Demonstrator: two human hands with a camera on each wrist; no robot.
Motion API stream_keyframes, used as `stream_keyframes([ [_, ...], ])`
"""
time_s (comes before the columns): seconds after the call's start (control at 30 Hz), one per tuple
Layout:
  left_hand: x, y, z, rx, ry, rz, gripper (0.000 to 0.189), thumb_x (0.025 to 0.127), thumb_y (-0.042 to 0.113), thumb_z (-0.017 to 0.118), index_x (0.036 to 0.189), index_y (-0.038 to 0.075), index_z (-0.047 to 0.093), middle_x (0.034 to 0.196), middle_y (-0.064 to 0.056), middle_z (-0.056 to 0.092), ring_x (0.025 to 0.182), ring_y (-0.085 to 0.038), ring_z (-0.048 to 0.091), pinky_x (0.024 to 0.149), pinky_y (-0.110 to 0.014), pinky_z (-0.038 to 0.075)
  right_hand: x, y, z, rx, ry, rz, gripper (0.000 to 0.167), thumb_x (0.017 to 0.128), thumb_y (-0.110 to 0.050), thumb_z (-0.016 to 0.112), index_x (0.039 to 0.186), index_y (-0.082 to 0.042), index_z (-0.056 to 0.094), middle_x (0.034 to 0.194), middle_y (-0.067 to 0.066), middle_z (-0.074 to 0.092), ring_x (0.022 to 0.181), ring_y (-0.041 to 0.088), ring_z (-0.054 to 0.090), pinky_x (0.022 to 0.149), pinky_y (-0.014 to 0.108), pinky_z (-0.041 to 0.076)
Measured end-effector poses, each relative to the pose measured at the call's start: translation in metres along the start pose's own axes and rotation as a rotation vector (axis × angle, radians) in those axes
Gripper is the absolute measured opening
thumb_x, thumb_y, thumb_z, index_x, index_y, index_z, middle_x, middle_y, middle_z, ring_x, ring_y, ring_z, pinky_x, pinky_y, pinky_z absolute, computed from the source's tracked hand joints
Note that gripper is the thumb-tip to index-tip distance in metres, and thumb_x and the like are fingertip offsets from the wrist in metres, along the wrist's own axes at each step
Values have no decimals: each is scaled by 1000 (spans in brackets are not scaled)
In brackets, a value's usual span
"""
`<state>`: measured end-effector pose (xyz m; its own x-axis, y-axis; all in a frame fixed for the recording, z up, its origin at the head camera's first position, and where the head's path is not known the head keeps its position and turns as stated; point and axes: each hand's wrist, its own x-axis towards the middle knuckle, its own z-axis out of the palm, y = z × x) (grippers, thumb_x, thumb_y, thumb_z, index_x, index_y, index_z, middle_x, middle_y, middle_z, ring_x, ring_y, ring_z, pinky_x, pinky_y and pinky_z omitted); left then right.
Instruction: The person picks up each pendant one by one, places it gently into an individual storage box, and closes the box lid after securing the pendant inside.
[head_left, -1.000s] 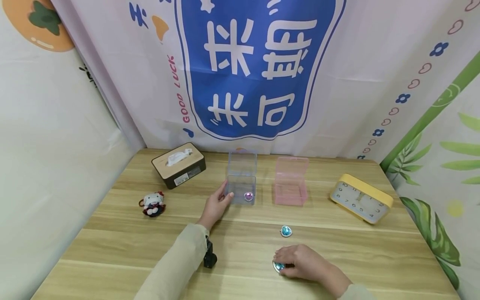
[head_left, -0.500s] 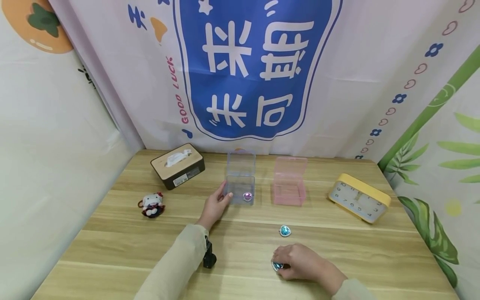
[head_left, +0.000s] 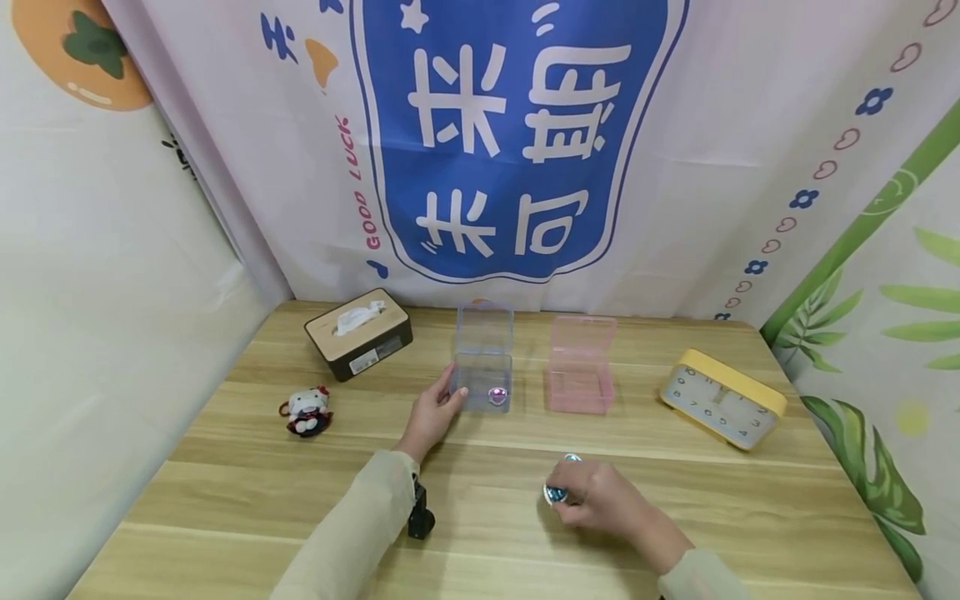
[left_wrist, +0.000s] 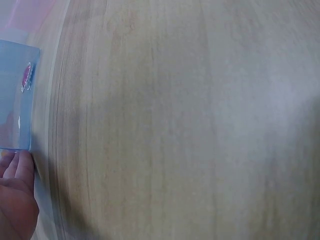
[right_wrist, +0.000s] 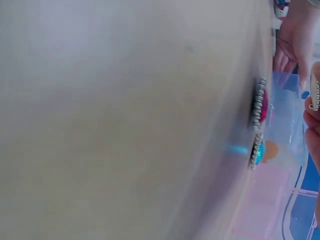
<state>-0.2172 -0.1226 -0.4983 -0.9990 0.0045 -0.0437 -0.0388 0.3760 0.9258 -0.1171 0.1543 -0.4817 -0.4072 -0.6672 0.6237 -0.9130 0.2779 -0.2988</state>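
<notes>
My left hand [head_left: 433,413] holds the left side of a clear blue box [head_left: 482,402], thumb at its front corner and fingers along its side. The box stands with its lid raised, a pink heart-shaped gem [head_left: 498,396] inside. My right hand [head_left: 603,500] pinches a blue heart-shaped gem [head_left: 555,494] with a silvery beaded rim, just above the table. Behind these fingers lies a second blue gem [head_left: 573,457], mostly hidden in the head view. In the right wrist view, only the beaded edge of the held gem [right_wrist: 315,92] shows at the right border.
An open pink clear box [head_left: 580,402] stands right of the blue one. A yellow clock [head_left: 722,400] is at the right. Toward the back left sits a tissue box [head_left: 360,333], with a small plush charm [head_left: 307,411] in front of it.
My right hand has closed its fingers on the nearer blue gem and carried it forward, now partly covering the second gem. The left hand and both boxes stay in place.
</notes>
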Motion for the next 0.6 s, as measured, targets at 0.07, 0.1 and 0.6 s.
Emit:
stream_keyframes([
  [0.07,0,0,0,-3,0,-1,58,91,25,59,144,23,34,145,-13,36,129,-29,40,106,-36,38,3,3,-1,-20,34,-9,21,62,0,70,81,-8,64,77,-3,65,68,4,61,71,8,52],
  [0.1,0,1,0,-4,0,0,58,91,24,59,144,23,34,145,-13,36,129,-29,40,106,-36,38,4,4,-2,-21,49,-11,20,63,0,71,81,-8,64,77,-2,66,69,5,63,72,9,52],
  [0.6,0,-1,1,24,6,-15,58,91,28,59,143,26,35,144,-11,37,129,-28,41,106,-36,38,23,18,-8,-141,185,36,23,65,-11,75,85,-3,69,85,8,71,80,24,69,77,22,56],
])
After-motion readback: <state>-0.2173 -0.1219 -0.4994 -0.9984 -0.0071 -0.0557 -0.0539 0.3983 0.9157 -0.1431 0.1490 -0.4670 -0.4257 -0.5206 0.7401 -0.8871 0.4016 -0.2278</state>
